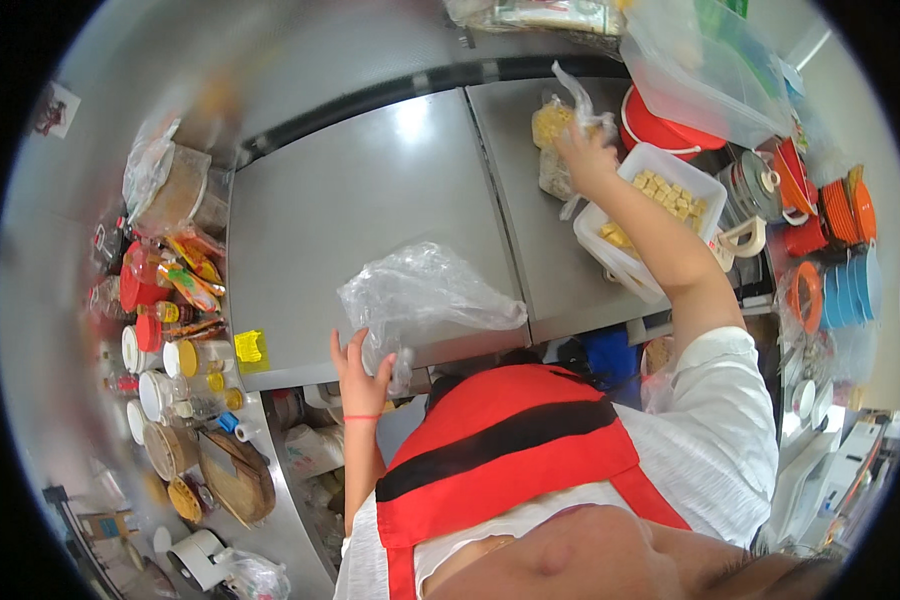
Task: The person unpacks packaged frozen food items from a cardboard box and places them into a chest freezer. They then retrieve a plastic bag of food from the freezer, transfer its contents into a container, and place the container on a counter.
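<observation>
My left hand [361, 379] is at the front edge of the steel counter, fingers spread, beside a clear plastic bag [427, 289]. The bag lies crumpled on the counter, and part of it hangs over the edge by my thumb. My right hand [589, 157] is blurred and reaches over the far right of the counter. It is at a clear plastic bag of yellow food pieces [553, 124], whose loose top sticks up; whether my fingers grip it is unclear. Nearer me lies another wrapped bundle [555, 172]. Under my right forearm stands a white plastic tub [709, 169] of yellowish cubes.
Behind the tub are a red bucket [660, 124] and a large clear bin [709, 75]. A lidded pot [754, 184] and stacked orange bowls [844, 210] stand at right. Jars [187, 358], bottles and a round wooden board [240, 476] crowd the left side.
</observation>
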The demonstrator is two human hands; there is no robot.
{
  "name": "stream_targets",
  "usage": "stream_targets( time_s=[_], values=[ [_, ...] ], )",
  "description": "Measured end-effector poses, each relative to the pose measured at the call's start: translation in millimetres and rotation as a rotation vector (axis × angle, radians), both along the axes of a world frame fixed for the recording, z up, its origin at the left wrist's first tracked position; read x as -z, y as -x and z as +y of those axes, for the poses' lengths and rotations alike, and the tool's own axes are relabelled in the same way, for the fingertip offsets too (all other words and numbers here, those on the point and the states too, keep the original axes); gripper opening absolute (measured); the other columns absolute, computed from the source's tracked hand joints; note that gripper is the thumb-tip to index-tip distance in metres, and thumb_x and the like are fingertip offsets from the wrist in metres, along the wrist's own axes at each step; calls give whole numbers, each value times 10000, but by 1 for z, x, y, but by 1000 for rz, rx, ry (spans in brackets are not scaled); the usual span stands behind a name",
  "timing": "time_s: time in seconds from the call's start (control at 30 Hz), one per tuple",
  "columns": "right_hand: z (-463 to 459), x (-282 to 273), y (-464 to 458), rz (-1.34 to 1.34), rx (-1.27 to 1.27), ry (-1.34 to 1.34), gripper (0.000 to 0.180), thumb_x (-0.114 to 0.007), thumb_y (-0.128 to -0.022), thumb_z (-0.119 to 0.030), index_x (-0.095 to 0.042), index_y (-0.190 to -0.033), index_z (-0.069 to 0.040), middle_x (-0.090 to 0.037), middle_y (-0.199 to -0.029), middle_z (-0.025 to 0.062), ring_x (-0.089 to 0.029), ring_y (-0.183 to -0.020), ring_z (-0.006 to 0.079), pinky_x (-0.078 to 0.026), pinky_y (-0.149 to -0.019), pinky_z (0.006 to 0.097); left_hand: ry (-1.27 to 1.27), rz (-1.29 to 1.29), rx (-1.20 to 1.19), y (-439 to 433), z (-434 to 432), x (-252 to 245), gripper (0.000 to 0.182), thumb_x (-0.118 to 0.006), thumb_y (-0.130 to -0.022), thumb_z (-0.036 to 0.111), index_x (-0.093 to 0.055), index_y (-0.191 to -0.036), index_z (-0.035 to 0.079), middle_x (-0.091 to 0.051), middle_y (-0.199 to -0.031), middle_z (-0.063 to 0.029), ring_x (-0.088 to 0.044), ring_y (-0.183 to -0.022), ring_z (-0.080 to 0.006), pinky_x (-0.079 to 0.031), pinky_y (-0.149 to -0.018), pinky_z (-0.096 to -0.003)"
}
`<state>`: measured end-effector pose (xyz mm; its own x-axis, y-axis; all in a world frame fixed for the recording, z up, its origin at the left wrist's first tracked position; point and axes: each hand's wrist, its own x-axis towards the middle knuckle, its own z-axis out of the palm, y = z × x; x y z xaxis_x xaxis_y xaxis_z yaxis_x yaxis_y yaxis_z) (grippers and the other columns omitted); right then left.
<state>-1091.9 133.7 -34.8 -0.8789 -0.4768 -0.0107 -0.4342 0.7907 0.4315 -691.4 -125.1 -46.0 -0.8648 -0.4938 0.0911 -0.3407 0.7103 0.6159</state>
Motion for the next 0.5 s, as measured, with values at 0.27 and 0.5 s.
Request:
stream_targets(
  time_s=[0.27,0.5],
  values=[
    [-2,-16,36,-166,12,217,212,-523,-780,-112,-662,-917,-29,-662,-923,172,-660,-847,305,-527,-715,408,-371,112,-118,-15,29,57,817,-761,-682,153,-339,-1382,149,-413,-1233,-262,-516,-1000,-349,-460,-816,-416],
    [-9,-65,26,-229,-68,657,331,-586,-750,-260,-627,-967,-14,-613,-906,274,-624,-890,336,-487,-779,430,295,-445,222,-12,29,40,570,-645,-724,510,-555,-1145,137,-532,-956,-158,-570,-821,-352,-499,-643,-407]
  ],
)
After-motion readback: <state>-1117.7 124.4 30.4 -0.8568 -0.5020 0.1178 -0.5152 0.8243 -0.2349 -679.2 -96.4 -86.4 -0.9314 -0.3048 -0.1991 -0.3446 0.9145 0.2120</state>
